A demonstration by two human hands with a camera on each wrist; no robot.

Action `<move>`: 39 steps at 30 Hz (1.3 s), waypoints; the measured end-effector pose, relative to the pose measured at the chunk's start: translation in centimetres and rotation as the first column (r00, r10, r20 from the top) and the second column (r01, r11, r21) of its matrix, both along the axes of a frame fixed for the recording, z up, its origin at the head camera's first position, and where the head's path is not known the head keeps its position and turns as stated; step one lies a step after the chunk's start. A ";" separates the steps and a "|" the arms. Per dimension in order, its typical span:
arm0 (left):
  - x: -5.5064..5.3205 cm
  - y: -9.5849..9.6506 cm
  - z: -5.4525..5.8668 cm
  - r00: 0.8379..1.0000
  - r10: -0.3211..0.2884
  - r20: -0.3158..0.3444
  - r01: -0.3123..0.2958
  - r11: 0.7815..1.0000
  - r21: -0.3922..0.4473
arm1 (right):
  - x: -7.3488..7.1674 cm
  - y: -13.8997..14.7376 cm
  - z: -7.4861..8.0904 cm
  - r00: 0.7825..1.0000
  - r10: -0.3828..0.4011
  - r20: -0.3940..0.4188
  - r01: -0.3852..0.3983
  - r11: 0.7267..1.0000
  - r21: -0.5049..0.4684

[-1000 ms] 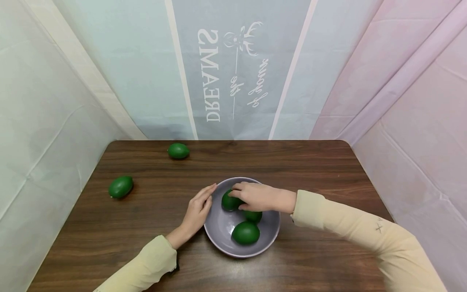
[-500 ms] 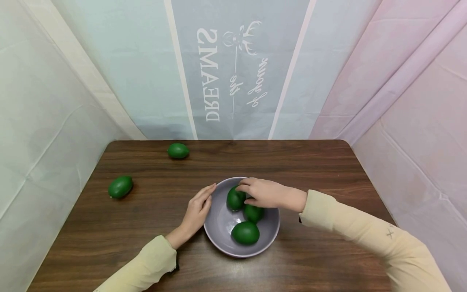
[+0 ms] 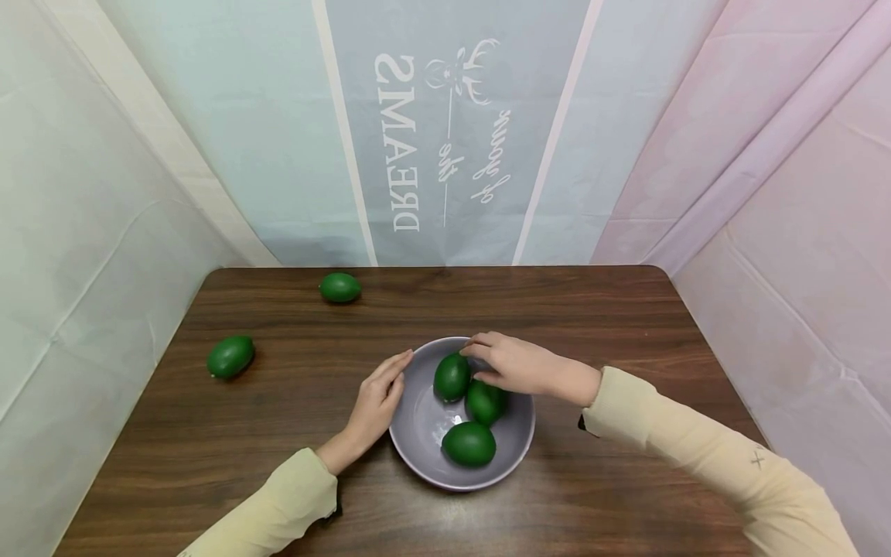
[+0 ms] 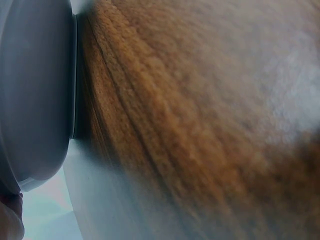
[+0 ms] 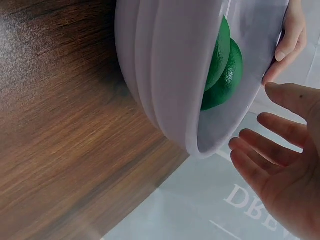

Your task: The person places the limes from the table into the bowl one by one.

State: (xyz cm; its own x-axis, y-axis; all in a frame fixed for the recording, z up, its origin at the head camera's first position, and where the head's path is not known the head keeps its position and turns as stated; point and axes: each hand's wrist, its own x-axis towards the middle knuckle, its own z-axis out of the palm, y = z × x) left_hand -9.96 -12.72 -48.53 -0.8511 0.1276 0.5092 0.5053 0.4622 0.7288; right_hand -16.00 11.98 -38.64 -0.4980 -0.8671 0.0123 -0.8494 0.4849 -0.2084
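Right hand (image 3: 520, 366): you are drawing it rightward, away from the far fruit (image 3: 452, 378) it was partly covering a second ago; that fruit is now sitting a little further right in the bowl (image 3: 418, 425). Left hand (image 3: 374, 402): you are keeping it in the same place.

Hands: your right fingers are spreading loosely, released, grasping nothing; the thumb is hovering over the edge of the middle fruit (image 3: 486, 404), contact uncertain. Your left hand is resting nearly straight fingers against the bowl's left rim, not clenching.

Fruit in bowl, three, green: the far fruit is lying between your hands, just beside the right fingertips; the middle fruit is lying below the right thumb; the near fruit (image 3: 469, 445) is lying closest to you.

Fruit on table (image 3: 599, 309), two, green: the left fruit (image 3: 231, 357) and back fruit (image 3: 340, 288) are lying beyond your left hand, well apart.
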 end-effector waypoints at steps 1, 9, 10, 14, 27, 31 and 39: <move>0.0 0.0 0.0 1.000 0.000 -0.003 0.000 1.000 0.000 | 0.0 0.1 0.0 1.000 -0.004 0.001 0.004 1.000 -0.013; -0.1 0.0 -0.1 1.000 0.004 -0.013 -0.004 1.000 -0.001 | 0.2 0.7 0.0 0.999 -0.044 0.009 0.045 0.995 -0.084; -0.1 0.0 -0.1 1.000 0.004 -0.015 -0.004 1.000 0.000 | 0.2 0.8 0.0 0.999 -0.052 0.012 0.052 0.995 -0.088; -0.1 0.0 -0.1 1.000 0.008 -0.021 -0.008 1.000 -0.004 | 0.3 1.0 -0.3 0.996 -0.087 0.009 0.087 0.991 -0.100; 0.0 0.1 -0.1 1.000 0.006 -0.005 -0.005 1.000 0.001 | 0.9 1.6 -1.2 0.986 -0.169 -0.017 0.161 0.962 -0.221; 0.1 0.1 -0.1 1.000 0.009 -0.011 -0.009 1.000 -0.005 | 1.1 1.7 -1.5 0.981 -0.192 -0.020 0.179 0.946 -0.270; 0.1 0.1 -0.1 1.000 0.005 -0.026 -0.005 1.000 0.010 | 1.4 2.1 -2.2 0.965 -0.263 0.007 0.252 0.916 -0.313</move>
State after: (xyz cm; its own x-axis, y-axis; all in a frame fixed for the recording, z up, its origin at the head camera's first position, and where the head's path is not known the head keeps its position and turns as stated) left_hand -9.89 -12.66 -48.67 -0.8381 0.1182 0.5326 0.5219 0.4580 0.7197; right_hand -14.60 14.07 -40.83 -0.6978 -0.6596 0.2793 -0.7133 0.6040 -0.3555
